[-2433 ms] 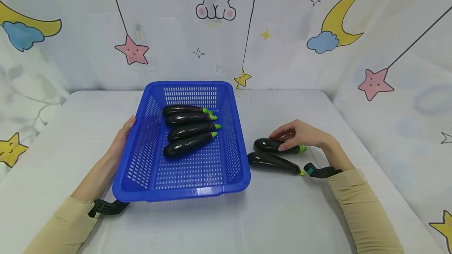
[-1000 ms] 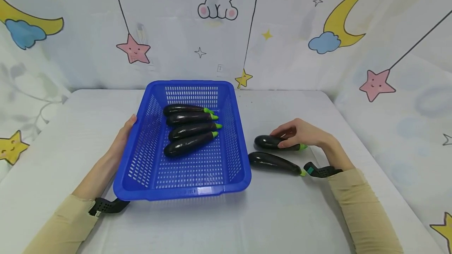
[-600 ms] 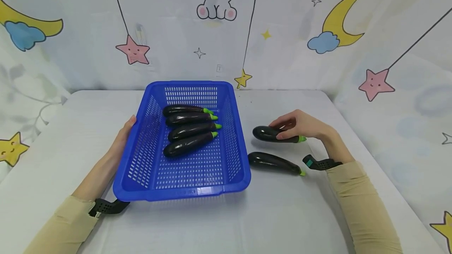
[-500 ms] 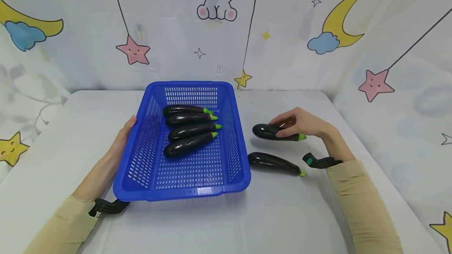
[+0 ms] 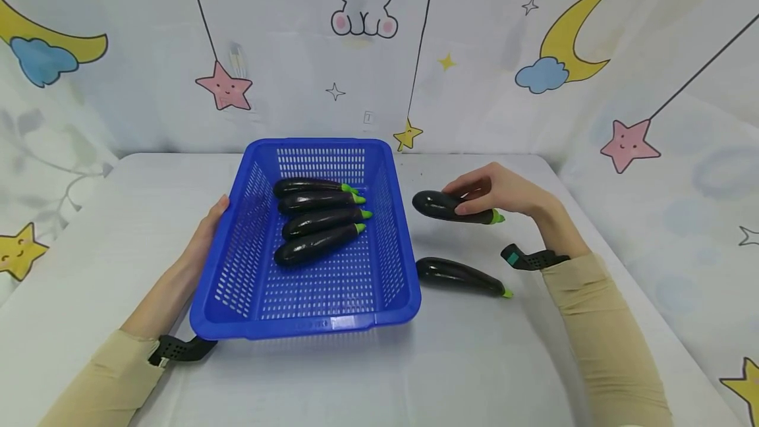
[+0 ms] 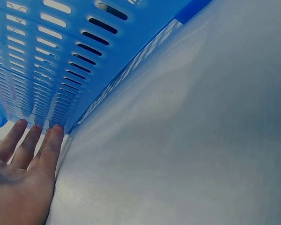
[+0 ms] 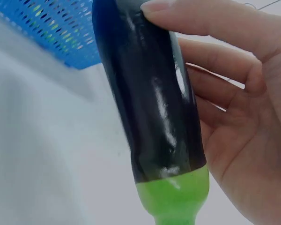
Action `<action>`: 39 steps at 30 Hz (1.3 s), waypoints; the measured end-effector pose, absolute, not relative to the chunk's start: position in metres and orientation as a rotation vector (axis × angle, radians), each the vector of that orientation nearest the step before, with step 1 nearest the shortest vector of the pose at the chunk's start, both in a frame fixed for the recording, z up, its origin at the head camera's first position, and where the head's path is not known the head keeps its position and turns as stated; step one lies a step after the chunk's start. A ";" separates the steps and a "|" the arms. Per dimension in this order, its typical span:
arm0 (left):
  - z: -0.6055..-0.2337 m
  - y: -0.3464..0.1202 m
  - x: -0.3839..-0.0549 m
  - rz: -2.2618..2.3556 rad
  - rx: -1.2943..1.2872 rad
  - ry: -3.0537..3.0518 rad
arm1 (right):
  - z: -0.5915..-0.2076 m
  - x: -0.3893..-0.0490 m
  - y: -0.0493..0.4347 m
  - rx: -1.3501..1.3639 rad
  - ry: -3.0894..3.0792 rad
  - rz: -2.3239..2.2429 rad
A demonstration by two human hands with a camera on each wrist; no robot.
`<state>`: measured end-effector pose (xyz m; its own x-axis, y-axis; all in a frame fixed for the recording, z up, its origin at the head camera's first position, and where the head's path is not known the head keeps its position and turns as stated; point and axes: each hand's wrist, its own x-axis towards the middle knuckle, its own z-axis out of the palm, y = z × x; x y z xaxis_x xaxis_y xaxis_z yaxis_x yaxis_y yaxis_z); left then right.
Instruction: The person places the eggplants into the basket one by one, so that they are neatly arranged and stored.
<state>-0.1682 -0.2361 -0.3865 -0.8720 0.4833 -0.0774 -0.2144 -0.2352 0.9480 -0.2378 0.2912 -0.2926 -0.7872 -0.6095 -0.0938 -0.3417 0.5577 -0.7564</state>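
Observation:
My right hand (image 5: 501, 191) grips a glossy dark eggplant (image 5: 433, 204) between thumb and fingers, above the white table to the right of the basket. Its green stem end (image 7: 175, 194) points towards the wrist in the right wrist view. A second eggplant (image 5: 459, 275) lies on the table, close beside the basket's right wall. Several more eggplants (image 5: 320, 244) lie in a row inside the blue plastic basket (image 5: 308, 327), stems to the right. At the basket's left wall is my left hand (image 5: 203, 239); its fingers (image 6: 51, 150) are nearly straight, fingertips at the slotted wall.
The white-covered table (image 5: 474, 361) extends around the basket. Behind it hangs a pale cloth backdrop (image 5: 474, 97) printed with stars, moons and a bear. Black straps with camera mounts (image 5: 534, 259) sit on both wrists.
The right hand has lifted the farther eggplant off the table and moved it away from the body and slightly left, towards the basket. The left hand and basket have stayed put.

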 end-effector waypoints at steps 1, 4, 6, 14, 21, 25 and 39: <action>-0.387 -0.236 -0.168 2.143 0.319 1.592 | -0.290 -0.238 0.289 -0.783 2.441 -1.100; -0.386 -0.237 -0.168 2.141 0.319 1.596 | -0.280 -0.238 0.282 -0.807 2.418 -1.142; -0.386 -0.237 -0.168 2.138 0.324 1.600 | -0.274 -0.238 0.276 -0.833 2.402 -1.157; -0.387 -0.237 -0.168 2.135 0.323 1.599 | -0.258 -0.242 0.248 -0.941 2.335 -1.130; -0.387 -0.237 -0.167 2.126 0.327 1.621 | -0.252 -0.245 0.222 -1.039 2.280 -1.110; -0.386 -0.237 -0.167 2.128 0.320 1.622 | -0.249 -0.248 0.203 -1.107 2.245 -1.102; -0.386 -0.236 -0.167 2.130 0.333 1.595 | -0.249 -0.250 0.142 -1.192 2.185 -1.025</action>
